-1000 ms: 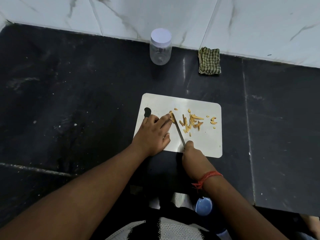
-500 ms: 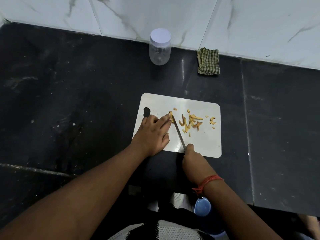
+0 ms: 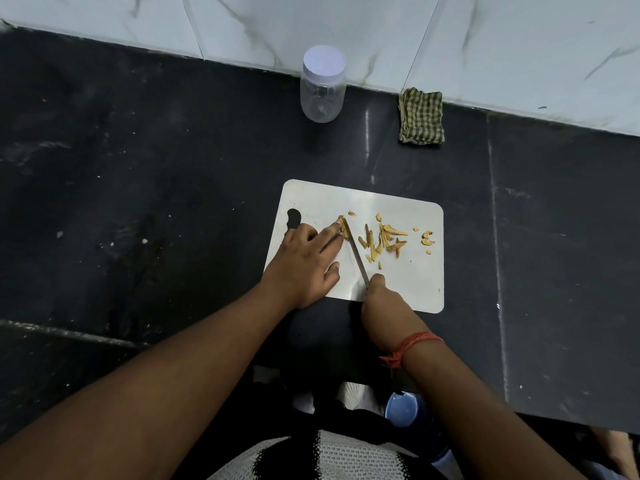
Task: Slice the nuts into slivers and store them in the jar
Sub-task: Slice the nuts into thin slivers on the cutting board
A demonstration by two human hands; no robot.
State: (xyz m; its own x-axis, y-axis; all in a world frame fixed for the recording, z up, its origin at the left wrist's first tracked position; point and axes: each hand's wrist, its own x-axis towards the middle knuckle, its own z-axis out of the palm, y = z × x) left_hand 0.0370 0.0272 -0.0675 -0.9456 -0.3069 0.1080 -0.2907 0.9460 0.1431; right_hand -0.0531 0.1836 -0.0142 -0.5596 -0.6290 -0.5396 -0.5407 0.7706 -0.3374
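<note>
A white cutting board (image 3: pixel 408 278) lies on the black counter. Several yellow nut slivers (image 3: pixel 382 239) are scattered across its middle. My left hand (image 3: pixel 306 265) rests on the board's left part, and its fingertips press a nut piece (image 3: pixel 342 224) down. My right hand (image 3: pixel 381 299) grips the handle of a thin knife (image 3: pixel 356 254), whose blade lies right beside the nut piece at my left fingertips. A clear plastic jar (image 3: pixel 322 88) with a white lid on stands upright by the wall, far behind the board.
A folded green checked cloth (image 3: pixel 420 116) lies against the white marble wall, right of the jar. The counter's front edge runs just below the board. A blue container (image 3: pixel 401 408) shows below the counter edge near my body.
Both hands stay nearly in place. The knife blade has shifted only slightly along the nut piece under my left fingertips.
</note>
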